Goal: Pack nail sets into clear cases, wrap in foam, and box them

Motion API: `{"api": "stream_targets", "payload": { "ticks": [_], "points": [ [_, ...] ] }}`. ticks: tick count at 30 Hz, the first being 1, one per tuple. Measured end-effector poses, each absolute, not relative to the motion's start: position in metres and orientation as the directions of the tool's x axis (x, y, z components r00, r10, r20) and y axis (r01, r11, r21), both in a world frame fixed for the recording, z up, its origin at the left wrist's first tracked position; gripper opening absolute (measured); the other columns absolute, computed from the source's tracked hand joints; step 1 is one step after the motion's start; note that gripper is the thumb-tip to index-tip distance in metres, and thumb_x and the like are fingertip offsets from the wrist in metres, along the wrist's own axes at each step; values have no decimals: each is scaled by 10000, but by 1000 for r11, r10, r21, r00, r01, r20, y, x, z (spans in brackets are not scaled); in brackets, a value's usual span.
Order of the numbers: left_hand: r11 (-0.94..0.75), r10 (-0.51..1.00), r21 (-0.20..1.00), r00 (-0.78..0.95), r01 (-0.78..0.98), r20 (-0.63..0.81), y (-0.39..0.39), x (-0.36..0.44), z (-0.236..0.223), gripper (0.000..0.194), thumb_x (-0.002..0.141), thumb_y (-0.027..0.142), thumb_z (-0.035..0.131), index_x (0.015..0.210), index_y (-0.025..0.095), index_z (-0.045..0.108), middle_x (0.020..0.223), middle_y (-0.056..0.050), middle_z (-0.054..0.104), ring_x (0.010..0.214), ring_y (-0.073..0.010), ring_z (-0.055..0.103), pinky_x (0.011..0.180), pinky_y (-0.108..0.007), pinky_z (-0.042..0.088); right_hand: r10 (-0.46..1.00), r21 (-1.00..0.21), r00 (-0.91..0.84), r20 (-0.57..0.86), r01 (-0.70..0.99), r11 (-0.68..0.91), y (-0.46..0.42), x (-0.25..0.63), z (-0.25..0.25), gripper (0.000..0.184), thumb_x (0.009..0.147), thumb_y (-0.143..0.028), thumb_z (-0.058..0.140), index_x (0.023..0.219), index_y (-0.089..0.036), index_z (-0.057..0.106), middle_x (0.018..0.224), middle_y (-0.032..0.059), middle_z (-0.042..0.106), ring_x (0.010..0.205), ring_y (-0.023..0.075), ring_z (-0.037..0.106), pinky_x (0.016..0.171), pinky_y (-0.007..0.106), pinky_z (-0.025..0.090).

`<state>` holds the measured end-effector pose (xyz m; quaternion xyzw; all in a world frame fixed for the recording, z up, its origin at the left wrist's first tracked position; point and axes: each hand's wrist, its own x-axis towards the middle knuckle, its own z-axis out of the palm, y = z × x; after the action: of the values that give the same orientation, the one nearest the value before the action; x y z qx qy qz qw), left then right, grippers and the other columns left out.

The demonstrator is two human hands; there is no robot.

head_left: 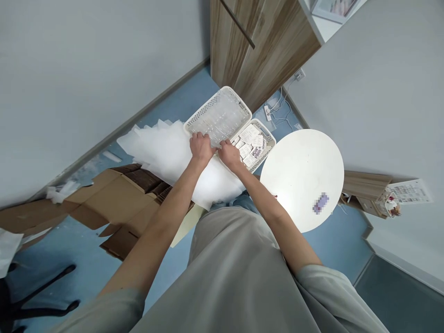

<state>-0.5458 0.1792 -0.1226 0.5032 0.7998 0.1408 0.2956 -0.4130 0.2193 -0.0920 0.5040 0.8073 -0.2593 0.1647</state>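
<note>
Both your arms reach forward and away from your body, elbows slightly bent, forearms angling inward until your hands nearly meet at the near edge of the larger white basket (199,112). Your left hand (202,147) is palm down, its fingers bent over that edge and its thumb pointing toward the other hand. Your right hand (229,152) lies just beside it, knuckles up, its fingers bent at the basket's near corner. Both touch the clear plastic (220,115) that lies flat in the larger basket; you have your fingertips partly hidden there, so I cannot tell whether either grip is closed on it or only resting.

Beside your right hand, the smaller white basket (267,150) holds white printed cards (249,134) and pieces with a dark purple pattern (256,152). The print on them is too small to read. The printed sheet (411,191) at the far right carries rows of small marks, also unreadable, and no brand can be made out on the framed picture (336,8) at the top.

A heap of white sheets (169,150) lies under and beside your left forearm, with brown cardboard boxes (104,192) farther left. To your right stands a round white table (301,166) bearing a blurred purple patch (321,203). Behind the baskets are a wood-grain cabinet (256,55) and a white power strip (267,113) with cables
</note>
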Motion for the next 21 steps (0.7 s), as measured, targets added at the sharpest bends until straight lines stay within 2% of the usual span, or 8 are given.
{"api": "stream_targets", "payload": {
  "ticks": [5,8,10,12,17,19,21],
  "points": [
    [259,966,623,-213,738,-148,234,-554,-120,783,930,451,737,1602,170,449,1647,-223,451,1541,-462,348,1271,-625,302,750,-271,-438,-495,899,346,217,-410,-86,372,1099,-270,412,1405,-198,610,1467,172,614,1144,341,731,952,495,631],
    [150,988,648,-131,747,-77,286,-562,-119,835,956,428,705,1673,204,341,1732,-174,361,1589,-433,270,1280,-642,282,765,-281,-431,-479,900,332,213,-403,-77,381,1110,-294,414,1423,-193,606,1483,170,611,1142,338,735,952,473,632],
    [104,995,662,-81,742,-65,314,-566,-118,748,1018,387,615,1655,97,354,1690,-220,392,1596,-442,271,1287,-644,255,772,-291,-425,-473,902,318,209,-398,-71,382,1112,-305,424,1431,-208,609,1476,162,621,1142,334,737,953,463,632],
    [96,995,662,-53,744,-84,330,-568,-116,646,1049,339,559,1605,44,411,1619,-231,468,1577,-428,312,1292,-621,244,778,-296,-413,-473,906,301,204,-391,-65,386,1113,-310,422,1436,-222,614,1466,156,632,1141,334,737,952,464,632],
    [176,984,630,-126,756,-123,329,-568,-113,412,1078,310,540,1424,96,602,1536,-211,541,1531,-378,370,1294,-529,261,781,-309,-403,-477,909,281,194,-374,-57,414,1125,-314,390,1457,-199,609,1465,152,634,1143,332,738,956,460,622],
    [214,977,619,-165,756,-136,322,-569,-112,366,1087,331,541,1371,123,642,1501,-200,554,1528,-379,370,1289,-533,264,783,-312,-402,-475,909,278,190,-367,-55,415,1131,-323,389,1458,-194,609,1466,152,634,1142,328,738,952,450,619],
    [186,982,617,-123,765,-145,316,-572,-110,378,1097,377,541,1367,135,647,1480,-191,559,1535,-388,340,1290,-559,246,787,-309,-396,-474,911,272,187,-360,-52,408,1135,-323,387,1451,-196,612,1463,153,635,1146,323,736,948,440,615]
  ]
}}
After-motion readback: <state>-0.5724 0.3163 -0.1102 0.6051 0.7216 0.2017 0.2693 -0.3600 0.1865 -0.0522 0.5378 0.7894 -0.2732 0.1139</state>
